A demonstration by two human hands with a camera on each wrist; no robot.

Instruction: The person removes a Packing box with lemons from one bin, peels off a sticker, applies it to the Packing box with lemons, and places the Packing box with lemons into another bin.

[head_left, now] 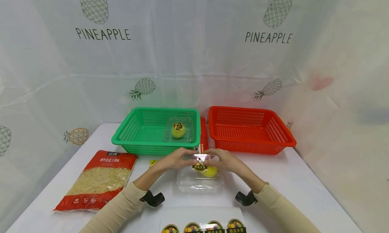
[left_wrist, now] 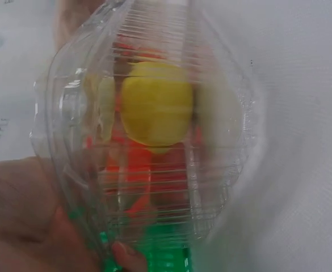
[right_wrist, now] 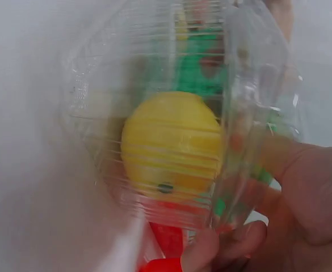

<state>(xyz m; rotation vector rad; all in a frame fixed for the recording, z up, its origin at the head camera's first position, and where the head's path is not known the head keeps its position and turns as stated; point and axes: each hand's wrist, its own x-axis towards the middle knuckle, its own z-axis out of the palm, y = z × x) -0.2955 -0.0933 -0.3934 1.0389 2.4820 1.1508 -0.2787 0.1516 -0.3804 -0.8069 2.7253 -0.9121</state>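
Note:
A clear plastic clamshell box (head_left: 200,184) with a yellow lemon (head_left: 210,172) inside is between my two hands. A dark round fruit label (head_left: 199,167) shows on its lid. My left hand (head_left: 177,159) grips the box's left far side, fingers bent toward the middle. On the opposite side my right hand (head_left: 226,160) holds it the same way. Ribbed plastic (left_wrist: 154,198) and the lemon (left_wrist: 157,105) fill the left wrist view, slightly blurred. In the right wrist view, fingertips (right_wrist: 234,243) curl at the box's edge beside the lemon (right_wrist: 171,147).
Behind stand a green basket (head_left: 121,138), holding another boxed lemon (head_left: 178,130), and a red basket (head_left: 249,147). A red pack (head_left: 203,135) lies between them. At left lies a pasta bag (head_left: 100,175); a yellow packet (head_left: 152,163) is partly hidden. A label sheet (head_left: 200,213) lies in front.

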